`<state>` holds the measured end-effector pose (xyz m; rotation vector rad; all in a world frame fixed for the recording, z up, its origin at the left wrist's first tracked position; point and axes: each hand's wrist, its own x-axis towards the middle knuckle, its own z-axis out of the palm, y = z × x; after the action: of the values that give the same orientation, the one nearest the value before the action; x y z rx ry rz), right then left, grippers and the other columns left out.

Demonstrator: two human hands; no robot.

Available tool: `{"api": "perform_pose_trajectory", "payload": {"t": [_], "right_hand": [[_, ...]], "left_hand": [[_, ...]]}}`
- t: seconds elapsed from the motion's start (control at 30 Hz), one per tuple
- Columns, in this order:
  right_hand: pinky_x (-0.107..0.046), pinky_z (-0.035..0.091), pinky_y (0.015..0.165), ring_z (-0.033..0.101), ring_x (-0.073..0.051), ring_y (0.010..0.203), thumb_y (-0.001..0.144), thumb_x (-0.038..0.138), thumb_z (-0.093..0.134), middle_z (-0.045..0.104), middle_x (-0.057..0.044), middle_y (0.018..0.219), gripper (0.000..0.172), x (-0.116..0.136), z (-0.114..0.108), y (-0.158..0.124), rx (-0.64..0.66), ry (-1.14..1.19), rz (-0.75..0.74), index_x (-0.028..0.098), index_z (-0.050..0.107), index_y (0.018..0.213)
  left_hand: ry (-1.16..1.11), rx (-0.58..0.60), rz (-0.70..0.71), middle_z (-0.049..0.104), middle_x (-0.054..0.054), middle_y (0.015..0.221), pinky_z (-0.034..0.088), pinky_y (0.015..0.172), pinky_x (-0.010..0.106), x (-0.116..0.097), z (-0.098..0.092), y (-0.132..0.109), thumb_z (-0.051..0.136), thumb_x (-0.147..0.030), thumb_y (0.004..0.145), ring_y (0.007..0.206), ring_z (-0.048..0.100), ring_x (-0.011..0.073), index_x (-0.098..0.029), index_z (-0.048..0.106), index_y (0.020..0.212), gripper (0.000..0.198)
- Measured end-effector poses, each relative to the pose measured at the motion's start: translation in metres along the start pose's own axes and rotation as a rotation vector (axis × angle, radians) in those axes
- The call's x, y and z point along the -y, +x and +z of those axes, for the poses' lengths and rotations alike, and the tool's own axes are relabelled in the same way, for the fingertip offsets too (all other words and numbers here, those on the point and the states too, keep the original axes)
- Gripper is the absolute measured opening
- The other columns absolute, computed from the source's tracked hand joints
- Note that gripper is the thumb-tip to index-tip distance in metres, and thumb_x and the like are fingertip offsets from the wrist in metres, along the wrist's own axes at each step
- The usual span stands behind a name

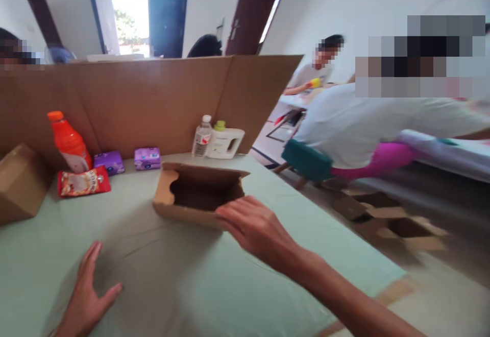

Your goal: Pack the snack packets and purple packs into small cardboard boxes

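Observation:
A small open cardboard box [191, 215] sits on the pale green tablecloth, its dark inside facing up toward me. My right hand [256, 224] grips the box at its near right corner, fingers closed over the rim. Low on the left, my left hand [86, 291] hovers near the cloth with thumb and fingers apart, holding nothing. Behind the box stand a clear plastic bottle [202, 138] with a white cap and a white jug [225, 144] with a green cap. Two purple packs [147, 158] lie to the box's left.
A tall cardboard panel [161, 102] walls the table's back. At left are an orange bottle [71, 140], a red snack bag [84, 182] and a brown box [25, 184]. People sit at right; open cartons [386, 217] lie on the floor beyond the table edge.

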<state>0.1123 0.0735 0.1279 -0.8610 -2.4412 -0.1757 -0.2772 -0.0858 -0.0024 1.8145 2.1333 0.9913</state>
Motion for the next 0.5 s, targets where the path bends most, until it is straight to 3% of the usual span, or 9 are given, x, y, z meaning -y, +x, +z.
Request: {"api": "perform_pose_trajectory", "payload": {"t": [0.07, 0.13, 0.2, 0.27, 0.3, 0.37, 0.43, 0.5], "right_hand": [[-0.032, 0.041, 0.066, 0.057, -0.015, 0.061, 0.097, 0.011, 0.049, 0.067, -0.001, 0.069, 0.025, 0.050, -0.004, 0.002, -0.054, 0.146, -0.204, 0.022, 0.065, 0.082], [-0.032, 0.041, 0.063, 0.053, -0.014, 0.057, 0.097, 0.007, 0.046, 0.064, 0.001, 0.065, 0.027, 0.087, -0.010, 0.009, -0.012, 0.294, -0.297, 0.023, 0.063, 0.082], [-0.034, 0.046, 0.069, 0.060, -0.015, 0.064, 0.096, 0.008, 0.049, 0.068, 0.001, 0.069, 0.024, 0.109, -0.011, 0.014, 0.032, 0.428, -0.360, 0.025, 0.065, 0.089], [-0.040, 0.051, 0.083, 0.070, -0.021, 0.086, 0.097, 0.024, 0.058, 0.075, -0.004, 0.086, 0.015, 0.115, -0.007, 0.015, 0.005, 0.526, -0.361, 0.029, 0.067, 0.107], [-0.045, 0.051, 0.090, 0.070, -0.026, 0.101, 0.097, 0.036, 0.060, 0.076, -0.008, 0.100, 0.022, 0.112, -0.002, 0.013, -0.043, 0.574, -0.305, 0.031, 0.066, 0.117], [-0.053, 0.050, 0.097, 0.062, -0.034, 0.122, 0.096, 0.052, 0.055, 0.069, -0.014, 0.127, 0.040, 0.100, 0.014, 0.008, -0.212, 0.680, -0.055, 0.031, 0.063, 0.129], [-0.053, 0.055, 0.093, 0.063, -0.034, 0.121, 0.099, 0.051, 0.048, 0.066, -0.014, 0.132, 0.039, 0.085, 0.037, 0.003, -0.341, 0.760, 0.298, 0.030, 0.066, 0.126], [-0.048, 0.060, 0.081, 0.072, -0.031, 0.104, 0.100, 0.049, 0.043, 0.074, -0.012, 0.116, 0.037, 0.079, 0.064, -0.001, -0.293, 0.787, 0.515, 0.030, 0.072, 0.114]], "left_hand": [[-0.142, 0.067, -0.006, 0.028, 0.019, 0.165, 0.031, 0.119, 0.062, -0.023, -0.019, -0.013, 0.068, -0.060, 0.079, 0.150, 0.032, 0.0386, -0.023, 0.018, 0.160, 0.103], [-0.257, 0.118, 0.008, 0.013, 0.020, 0.169, 0.028, 0.120, 0.063, -0.040, -0.040, -0.027, 0.075, -0.066, 0.073, 0.153, 0.022, 0.0420, -0.024, 0.004, 0.162, 0.122], [-0.323, 0.153, -0.018, 0.009, 0.020, 0.170, 0.030, 0.119, 0.063, -0.046, -0.059, -0.040, 0.079, -0.067, 0.068, 0.153, 0.021, 0.0443, -0.024, -0.005, 0.162, 0.133], [-0.347, 0.176, -0.067, 0.013, 0.021, 0.169, 0.031, 0.119, 0.061, -0.045, -0.070, -0.052, 0.080, -0.064, 0.067, 0.152, 0.024, 0.0448, -0.023, -0.008, 0.162, 0.136], [-0.349, 0.182, -0.083, 0.016, 0.021, 0.168, 0.031, 0.119, 0.061, -0.043, -0.072, -0.057, 0.081, -0.062, 0.068, 0.152, 0.024, 0.0445, -0.022, -0.008, 0.162, 0.135], [-0.354, 0.184, -0.079, 0.019, 0.021, 0.168, 0.030, 0.120, 0.060, -0.039, -0.070, -0.060, 0.080, -0.057, 0.070, 0.152, 0.024, 0.0434, -0.021, -0.006, 0.162, 0.131], [-0.368, 0.185, -0.055, 0.020, 0.021, 0.167, 0.029, 0.120, 0.060, -0.036, -0.067, -0.056, 0.082, -0.050, 0.069, 0.152, 0.024, 0.0424, -0.021, -0.003, 0.163, 0.130], [-0.383, 0.196, -0.029, 0.022, 0.020, 0.167, 0.028, 0.121, 0.059, -0.034, -0.067, -0.045, 0.084, -0.045, 0.066, 0.152, 0.026, 0.0414, -0.021, -0.001, 0.163, 0.131]]}}
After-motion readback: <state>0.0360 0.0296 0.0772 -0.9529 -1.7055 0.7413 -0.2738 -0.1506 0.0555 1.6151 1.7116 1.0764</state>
